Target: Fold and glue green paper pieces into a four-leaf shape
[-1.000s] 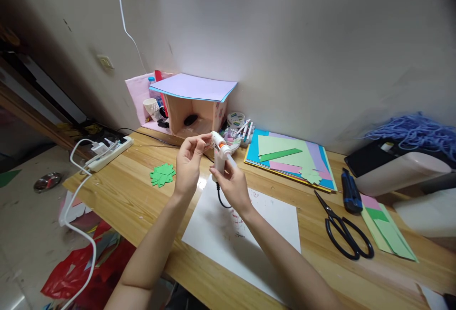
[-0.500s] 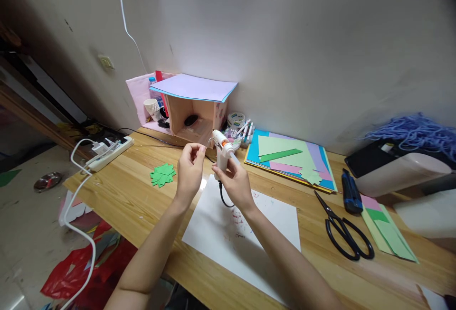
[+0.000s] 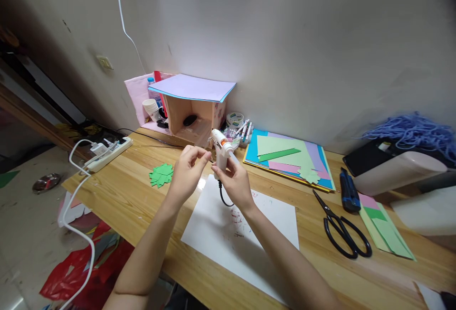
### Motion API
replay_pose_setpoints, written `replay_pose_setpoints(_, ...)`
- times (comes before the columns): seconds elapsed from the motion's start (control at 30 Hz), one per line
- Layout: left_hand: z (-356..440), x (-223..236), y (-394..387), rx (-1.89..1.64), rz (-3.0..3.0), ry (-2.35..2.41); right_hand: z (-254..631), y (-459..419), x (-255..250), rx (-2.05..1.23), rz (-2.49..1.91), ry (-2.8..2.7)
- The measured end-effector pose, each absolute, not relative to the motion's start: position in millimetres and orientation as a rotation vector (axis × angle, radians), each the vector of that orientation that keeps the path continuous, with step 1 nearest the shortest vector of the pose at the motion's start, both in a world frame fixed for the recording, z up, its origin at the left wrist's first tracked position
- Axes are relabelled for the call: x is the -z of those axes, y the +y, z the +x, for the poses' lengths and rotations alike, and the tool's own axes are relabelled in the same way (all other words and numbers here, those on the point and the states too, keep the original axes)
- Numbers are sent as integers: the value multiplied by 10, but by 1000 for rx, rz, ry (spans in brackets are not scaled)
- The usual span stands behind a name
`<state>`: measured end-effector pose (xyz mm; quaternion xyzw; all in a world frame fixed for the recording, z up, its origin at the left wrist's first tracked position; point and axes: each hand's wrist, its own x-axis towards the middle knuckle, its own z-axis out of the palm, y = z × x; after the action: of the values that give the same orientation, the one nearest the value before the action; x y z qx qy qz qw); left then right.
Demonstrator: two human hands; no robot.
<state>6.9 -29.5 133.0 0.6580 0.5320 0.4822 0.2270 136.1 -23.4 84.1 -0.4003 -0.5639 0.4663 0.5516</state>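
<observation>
A glue gun (image 3: 221, 157) is held by the curled right grip (image 3: 235, 183) — left grip (image 3: 189, 170) pinched alongside, contents unclear; marks (image 3: 236, 216) below are illegible.

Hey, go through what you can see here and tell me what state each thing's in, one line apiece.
Glue gun: held, handle down, with a stick protruding from its back
Right hand: closed around the glue gun
Left hand: curled; whether it holds anything is unclear
White sheet: flat, colour-marked
Green cutout: lying flat
Scissors: lying down
Paper cups: stacked, tilted
Power strip: plugs inserted
Box: open-fronted
</observation>
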Motion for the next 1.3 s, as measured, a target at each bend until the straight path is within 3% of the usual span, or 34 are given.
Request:
replay_pose_setpoints(0.13, 161, -1398, -258, -1558, 1587, 1104, 1356, -239, -856, -1116, -930, -1322)
replay_pose_setpoints(0.3, 245, -1370, -216, -1551, 1347, 932, 1362, -242, -869, -1125, -917, -1312)
replay_pose_setpoints(0.47, 206, -1273, -186, -1584, 1378, 1102, 1363, -234, -858, -1127, -933, -1305)
replay_pose_setpoints(0.73, 218, -1357, -341, -1282, 1914, 1538, 1368, -247, -883, -1145, -889, -1298)
replay_pose_setpoints(0.87, 186, -1424, -365, -1245, 1995, 1345, 1369, -249, -886, -1139, -891, -1301)
replay_pose_setpoints(1.07, 216, -1447, -314, -1512, 1702, 1037, 1363, -253, -893, -1119, -897, -1314)
replay_pose_setpoints(1.3, 236, -1345, -276, -1454, 1300, 781, 1372, -242, -891, -1135, -901, -1312)
